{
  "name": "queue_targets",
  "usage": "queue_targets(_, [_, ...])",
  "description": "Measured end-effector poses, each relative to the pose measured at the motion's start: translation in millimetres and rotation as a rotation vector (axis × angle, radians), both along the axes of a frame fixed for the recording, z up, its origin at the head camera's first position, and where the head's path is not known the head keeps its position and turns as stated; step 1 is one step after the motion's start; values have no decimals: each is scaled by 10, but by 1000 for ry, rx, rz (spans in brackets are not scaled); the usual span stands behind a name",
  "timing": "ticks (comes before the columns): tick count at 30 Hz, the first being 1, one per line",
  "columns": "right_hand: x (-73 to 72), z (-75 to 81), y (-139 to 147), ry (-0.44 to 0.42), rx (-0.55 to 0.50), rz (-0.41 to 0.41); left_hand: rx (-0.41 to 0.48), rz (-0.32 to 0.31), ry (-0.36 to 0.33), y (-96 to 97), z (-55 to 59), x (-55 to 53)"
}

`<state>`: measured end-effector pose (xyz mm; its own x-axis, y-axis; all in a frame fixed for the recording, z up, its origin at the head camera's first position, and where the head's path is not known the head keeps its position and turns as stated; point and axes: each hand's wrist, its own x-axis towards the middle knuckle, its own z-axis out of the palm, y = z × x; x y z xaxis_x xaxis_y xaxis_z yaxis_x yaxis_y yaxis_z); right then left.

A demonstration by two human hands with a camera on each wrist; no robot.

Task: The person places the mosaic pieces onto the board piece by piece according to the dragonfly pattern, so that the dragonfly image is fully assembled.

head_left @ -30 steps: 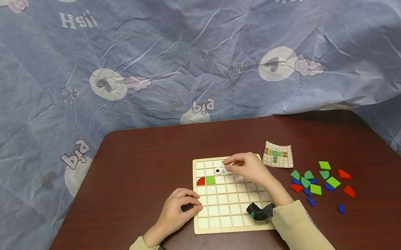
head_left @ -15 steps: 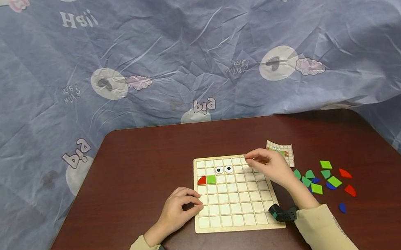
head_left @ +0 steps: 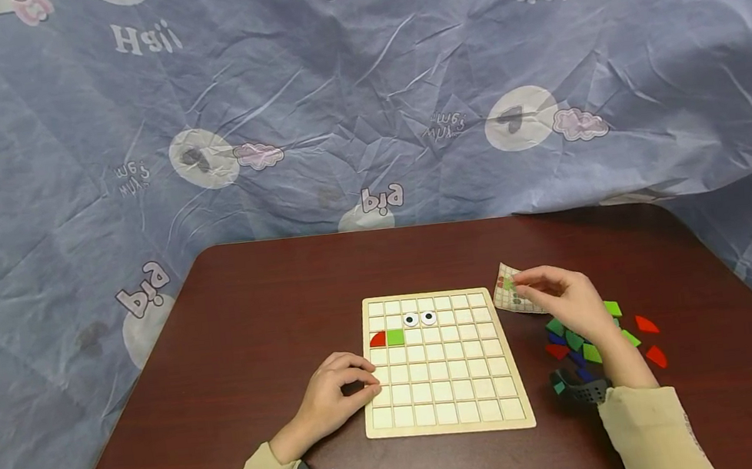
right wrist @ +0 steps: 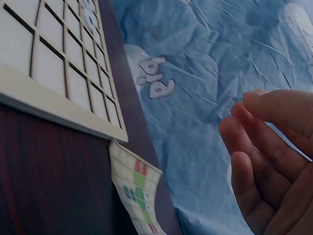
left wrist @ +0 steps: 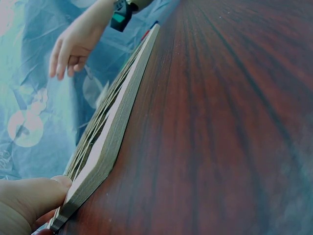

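Note:
My left hand rests at the left edge of a pale wooden grid board, thumb and fingertips touching its rim. In the left wrist view, the thumb lies against the board's edge. Two round eye pieces, a red quarter-circle and a green square sit in the board's upper left cells. My right hand hovers over the right side, loosely curled and holding nothing, as the right wrist view shows. It partly covers a small pattern card and loose pieces.
Red quarter-circles lie on the dark red-brown table at the right. Green and blue pieces spread under the right forearm. A patterned blue cloth hangs behind the table's far edge.
My right hand has let go of the second eye piece on the board and moved right, past the card, to over the loose pieces. My left hand has stayed at the board's edge.

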<state>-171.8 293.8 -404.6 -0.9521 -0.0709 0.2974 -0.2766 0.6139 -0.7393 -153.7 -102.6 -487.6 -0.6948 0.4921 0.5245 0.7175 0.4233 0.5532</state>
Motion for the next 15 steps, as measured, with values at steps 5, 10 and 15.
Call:
queue_targets(5, [39,72,198,1,12,-22,-2,4,6,3,-8,-4])
queue_targets(10, [85,97,362,37,-32,-82,-2,4,6,0,-8,-6])
queue_targets(15, [132,91,529,31,-74,-141,-2,2,4,-6,-11,-7])
